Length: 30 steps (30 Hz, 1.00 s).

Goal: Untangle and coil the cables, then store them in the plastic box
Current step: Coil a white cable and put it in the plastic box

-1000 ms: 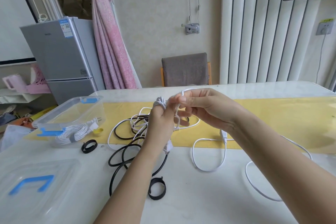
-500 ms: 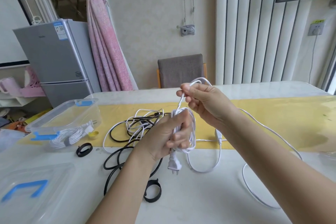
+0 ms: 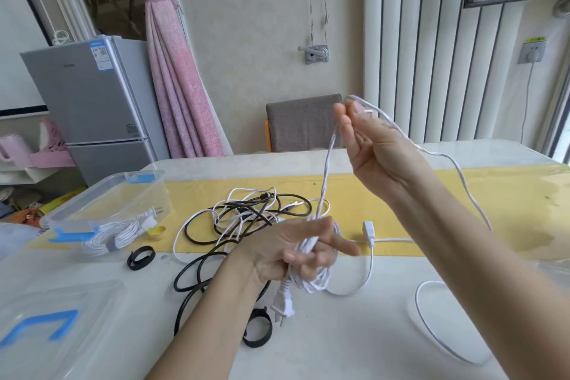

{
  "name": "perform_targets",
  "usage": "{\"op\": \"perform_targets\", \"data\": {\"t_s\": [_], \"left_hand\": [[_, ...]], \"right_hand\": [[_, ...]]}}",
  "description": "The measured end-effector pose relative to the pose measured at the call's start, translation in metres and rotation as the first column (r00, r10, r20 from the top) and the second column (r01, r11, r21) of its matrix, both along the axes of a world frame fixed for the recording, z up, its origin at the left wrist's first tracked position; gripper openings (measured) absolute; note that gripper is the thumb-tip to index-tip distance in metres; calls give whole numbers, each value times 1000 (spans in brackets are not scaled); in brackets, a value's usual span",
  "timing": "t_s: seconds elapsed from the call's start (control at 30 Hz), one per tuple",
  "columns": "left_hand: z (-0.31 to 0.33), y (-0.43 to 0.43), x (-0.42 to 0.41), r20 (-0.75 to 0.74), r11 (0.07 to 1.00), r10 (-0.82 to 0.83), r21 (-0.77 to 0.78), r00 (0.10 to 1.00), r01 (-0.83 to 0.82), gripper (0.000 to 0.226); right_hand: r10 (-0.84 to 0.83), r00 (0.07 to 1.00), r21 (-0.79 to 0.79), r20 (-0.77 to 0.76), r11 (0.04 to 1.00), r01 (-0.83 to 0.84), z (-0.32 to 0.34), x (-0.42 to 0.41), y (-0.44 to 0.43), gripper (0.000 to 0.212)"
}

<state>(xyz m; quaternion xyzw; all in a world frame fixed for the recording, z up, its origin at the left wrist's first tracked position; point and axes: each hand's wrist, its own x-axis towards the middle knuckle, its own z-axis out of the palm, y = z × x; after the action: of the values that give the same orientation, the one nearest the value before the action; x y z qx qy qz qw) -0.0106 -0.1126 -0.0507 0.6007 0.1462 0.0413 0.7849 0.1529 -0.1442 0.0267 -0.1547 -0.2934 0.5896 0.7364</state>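
Note:
My left hand (image 3: 300, 251) grips a small coil of white cable (image 3: 317, 278) above the table; the white plug (image 3: 282, 305) dangles below it. One strand rises from the coil to my right hand (image 3: 374, 148), raised high, where the cable runs over the fingertips and trails off to the right down to the table. A tangle of black and white cables (image 3: 246, 216) lies behind my left hand. The clear plastic box (image 3: 123, 194) at the left holds one coiled white cable (image 3: 111, 237).
The box lid (image 3: 55, 327) with a blue handle lies at the near left. Two black strap loops (image 3: 140, 257) (image 3: 257, 332) sit on the table. A small yellow cap (image 3: 157, 231) rests by the box. A chair (image 3: 303, 122) stands behind the table.
My right hand has risen and pulled the white strand up and taut. My left hand dropped lower with the coil, its index finger now pointing outward.

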Motion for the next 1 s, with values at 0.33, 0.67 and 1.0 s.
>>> {"op": "perform_targets", "data": {"t_s": [0.33, 0.67, 1.0], "left_hand": [[12, 11, -21, 619, 927, 127, -352, 775, 129, 36], [19, 46, -59, 389, 316, 921, -777, -20, -544, 24], [-11, 49, -31, 618, -285, 688, 713, 382, -640, 65]], "right_hand": [[78, 960, -269, -269, 951, -153, -40, -12, 19, 8], [368, 928, -332, -55, 870, -364, -53, -37, 12, 14], [511, 812, -333, 282, 846, -416, -41, -49, 0, 43]]}}
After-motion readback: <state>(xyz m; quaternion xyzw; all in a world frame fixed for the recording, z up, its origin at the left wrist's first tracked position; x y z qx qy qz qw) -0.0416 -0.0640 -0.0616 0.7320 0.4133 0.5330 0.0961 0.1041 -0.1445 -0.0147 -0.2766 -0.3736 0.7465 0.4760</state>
